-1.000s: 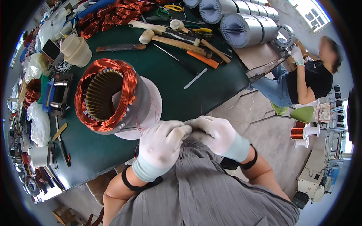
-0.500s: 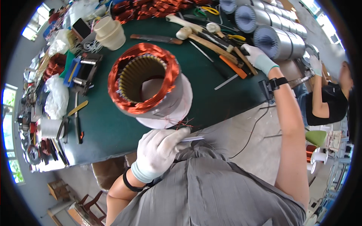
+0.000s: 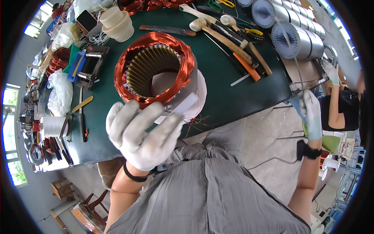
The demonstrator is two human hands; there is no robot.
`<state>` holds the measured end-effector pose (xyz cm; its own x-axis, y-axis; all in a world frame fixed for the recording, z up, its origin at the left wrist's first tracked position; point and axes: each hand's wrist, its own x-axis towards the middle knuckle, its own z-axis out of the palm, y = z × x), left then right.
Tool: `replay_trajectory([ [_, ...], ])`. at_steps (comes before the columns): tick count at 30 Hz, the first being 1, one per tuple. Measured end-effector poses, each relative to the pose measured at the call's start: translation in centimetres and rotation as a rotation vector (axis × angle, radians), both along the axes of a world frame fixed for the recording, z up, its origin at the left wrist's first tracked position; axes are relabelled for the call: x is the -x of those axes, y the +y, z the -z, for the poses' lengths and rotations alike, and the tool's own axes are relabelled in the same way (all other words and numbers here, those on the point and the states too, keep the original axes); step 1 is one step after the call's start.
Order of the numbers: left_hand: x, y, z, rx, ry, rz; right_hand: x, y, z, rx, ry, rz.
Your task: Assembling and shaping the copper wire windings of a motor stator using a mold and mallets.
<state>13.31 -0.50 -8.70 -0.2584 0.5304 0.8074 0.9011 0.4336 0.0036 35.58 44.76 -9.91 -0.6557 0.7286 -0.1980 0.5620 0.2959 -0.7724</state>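
Note:
A motor stator (image 3: 187, 84) with a thick ring of copper windings (image 3: 187, 64) stands on a round white pad (image 3: 202, 91) on the green bench. My gloved left hand (image 3: 146, 134) is raised in front of its near side. A small stiff white strip (image 3: 187, 103) is pinched at the thumb side of that hand, the other fingers being spread. My gloved right hand (image 3: 311, 109) is out past the bench's right edge, closed around a long thin grey rod (image 3: 294, 54) that points up and away. Loose thin copper wire ends (image 3: 194, 123) trail from the stator's near side.
Mallets (image 3: 224, 39), an orange-handled tool (image 3: 249, 70) and pliers (image 3: 255, 33) lie at the back right. Steel stator cores (image 3: 286, 41) are stacked beyond. A co-worker's gloved hand (image 3: 331, 72) is at the far right. Cream cups (image 3: 119, 27) and a blue clamp-like fixture (image 3: 78, 66) stand left.
My right hand has left the tools and moved right and nearer, now with the long rod in it. My left hand has risen toward the stator with the white strip.

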Motion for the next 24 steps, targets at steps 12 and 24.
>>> replay_trajectory([
  [12, 0.3, 5.9, -0.3, 0.054, -0.144, -0.195, 2.7, -13.1, -4.0, -0.363, 0.262, -0.578],
  [24, 0.9, 5.8, 1.0, -0.046, -0.121, -0.197, 5.7, -14.9, -8.9, -0.708, 0.045, -0.671],
])
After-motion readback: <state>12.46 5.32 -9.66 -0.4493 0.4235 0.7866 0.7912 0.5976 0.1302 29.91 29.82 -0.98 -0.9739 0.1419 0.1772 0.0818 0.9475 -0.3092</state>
